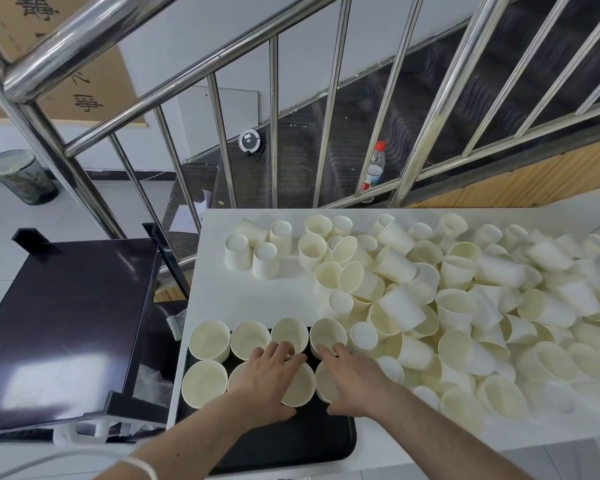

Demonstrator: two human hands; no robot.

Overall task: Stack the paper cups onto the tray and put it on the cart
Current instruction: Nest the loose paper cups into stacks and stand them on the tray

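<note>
A black tray (291,441) lies at the near left corner of the white table (257,296). Several cream paper cups (209,340) stand upright on the tray in two rows. My left hand (269,379) lies flat over the middle cups, fingers straight and spread, touching their rims. My right hand (350,379) rests on the cups at the right end of the rows, fingers extended over a rim. A large loose pile of paper cups (465,306) covers the right half of the table. The dark cart (66,327) stands left of the table.
A steel stair railing (274,133) runs behind the table, with a plastic bottle (374,171) on the dark stairs. A bin (18,176) stands on the floor at far left. A few upturned cups (253,251) sit at the table's back left.
</note>
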